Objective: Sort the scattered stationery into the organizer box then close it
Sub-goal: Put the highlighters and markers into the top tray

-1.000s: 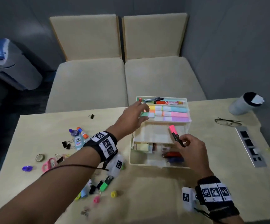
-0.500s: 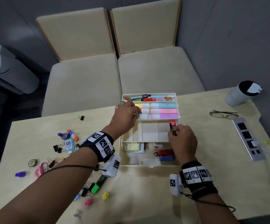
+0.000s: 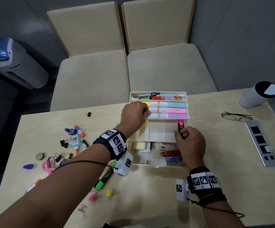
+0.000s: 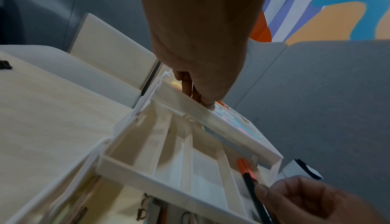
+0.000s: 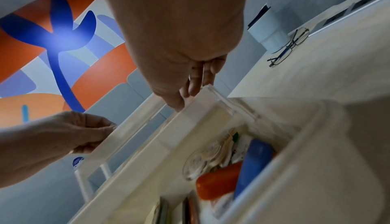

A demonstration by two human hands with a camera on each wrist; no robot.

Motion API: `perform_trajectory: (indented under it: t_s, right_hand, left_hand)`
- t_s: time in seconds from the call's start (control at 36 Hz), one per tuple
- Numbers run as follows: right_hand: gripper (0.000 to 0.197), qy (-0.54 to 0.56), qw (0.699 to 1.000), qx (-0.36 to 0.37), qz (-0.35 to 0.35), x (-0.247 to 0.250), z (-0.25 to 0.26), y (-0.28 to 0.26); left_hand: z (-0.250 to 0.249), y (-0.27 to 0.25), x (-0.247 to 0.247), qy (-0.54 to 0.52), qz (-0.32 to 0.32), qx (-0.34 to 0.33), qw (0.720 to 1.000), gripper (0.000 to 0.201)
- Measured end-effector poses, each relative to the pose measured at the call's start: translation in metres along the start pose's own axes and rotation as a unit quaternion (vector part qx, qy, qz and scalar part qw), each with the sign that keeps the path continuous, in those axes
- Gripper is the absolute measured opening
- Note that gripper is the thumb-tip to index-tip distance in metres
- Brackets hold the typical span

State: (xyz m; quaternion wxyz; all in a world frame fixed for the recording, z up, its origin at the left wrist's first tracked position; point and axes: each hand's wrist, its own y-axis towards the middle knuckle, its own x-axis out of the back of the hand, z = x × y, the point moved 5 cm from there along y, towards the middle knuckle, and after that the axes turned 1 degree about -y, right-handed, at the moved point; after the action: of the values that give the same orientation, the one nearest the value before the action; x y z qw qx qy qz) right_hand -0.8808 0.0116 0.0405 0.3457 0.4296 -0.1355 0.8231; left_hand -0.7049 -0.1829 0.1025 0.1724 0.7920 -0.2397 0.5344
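Note:
The white tiered organizer box point(image 3: 156, 162) stands open at the table's middle. Its upper tray point(image 3: 187, 118) holds pastel highlighters point(image 3: 174, 110). My left hand point(image 3: 145, 111) grips that tray's left end, fingers curled over the tray wall point(image 4: 179, 97). My right hand point(image 3: 179, 135) pinches a black highlighter with a pink cap point(image 3: 180, 128), cap pointing away, low in the right compartment of the middle tray point(image 3: 156, 134). In the left wrist view the same highlighter point(image 4: 246, 169) lies against that tray's right wall. A red item point(image 5: 219, 181) and a blue one point(image 5: 255, 161) lie in the bottom section.
Loose stationery lies left of the box: a glue bottle point(image 3: 75, 140), binder clips point(image 3: 64, 143), a tape roll point(image 3: 40, 156), pink scissors point(image 3: 48, 163), a green highlighter point(image 3: 104, 178). A cup point(image 3: 257, 94), glasses point(image 3: 236, 116) and a grey socket panel point(image 3: 262, 143) are on the right.
My right hand has brought the pink-capped highlighter down from above the box into the middle tray's right compartment. My left hand has stayed at the upper tray's left end, its fingers now curled.

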Motion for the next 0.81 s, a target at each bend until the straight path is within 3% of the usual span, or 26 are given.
perform_trajectory:
  t_s: [0.14,0.25,0.31,0.36,0.44,0.5,0.58,0.81]
  right_hand:
    - [0.012,-0.038,0.997,0.061,0.001,-0.002,0.024,-0.036]
    - [0.010,-0.009,0.984,0.176,0.025,-0.017,0.061,-0.075]
    - [0.011,0.046,0.965,0.240,0.096,-0.039,0.083,-0.099]
    - [0.015,0.078,0.930,0.290,0.210,-0.067,0.105,-0.127]
    - [0.030,0.028,0.870,0.335,0.361,-0.107,0.132,-0.169]
    - [0.046,-0.031,0.832,0.361,0.420,-0.131,0.148,-0.190]
    - [0.063,-0.101,0.803,0.382,0.446,-0.158,0.171,-0.210]
    - [0.045,-0.198,0.782,0.387,0.446,-0.205,0.184,-0.229]
  left_hand:
    - [0.013,-0.013,0.009,-0.039,-0.029,-0.001,0.999,0.011]
    - [0.042,-0.043,0.029,-0.090,-0.060,-0.007,0.994,0.006]
    - [0.066,-0.066,0.039,-0.099,-0.068,0.001,0.993,0.007]
    - [0.096,-0.091,0.049,-0.099,-0.074,0.012,0.992,0.007]
    - [0.145,-0.133,0.062,-0.100,-0.071,0.033,0.992,0.009]
    - [0.181,-0.162,0.068,-0.099,-0.062,0.062,0.991,0.012]
    - [0.238,-0.206,0.071,-0.099,-0.042,0.125,0.986,0.015]
    - [0.350,-0.300,0.071,-0.087,0.002,0.262,0.961,0.015]
